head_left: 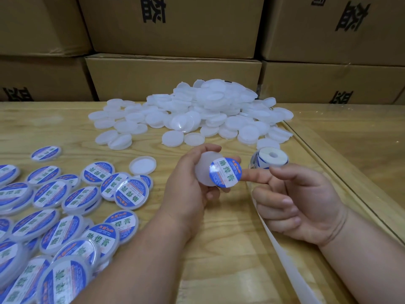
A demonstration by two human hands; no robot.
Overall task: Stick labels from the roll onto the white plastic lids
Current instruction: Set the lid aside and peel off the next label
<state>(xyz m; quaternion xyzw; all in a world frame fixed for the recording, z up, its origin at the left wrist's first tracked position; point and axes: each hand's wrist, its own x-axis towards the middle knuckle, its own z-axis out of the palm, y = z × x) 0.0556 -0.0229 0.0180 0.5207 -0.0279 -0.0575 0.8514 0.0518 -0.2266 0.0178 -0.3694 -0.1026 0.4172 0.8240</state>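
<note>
Labelled lids [72,233] nearest, left hand [188,185] gripping a white lid [205,170], right hand [300,202] carrying a label [225,175] on its fingertip

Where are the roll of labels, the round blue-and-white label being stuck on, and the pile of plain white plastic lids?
Roll of labels [271,156]: head view, its white top face.
Round blue-and-white label [225,175]: head view, its printed middle.
Pile of plain white plastic lids [210,106]: head view, the heap's middle.
</note>
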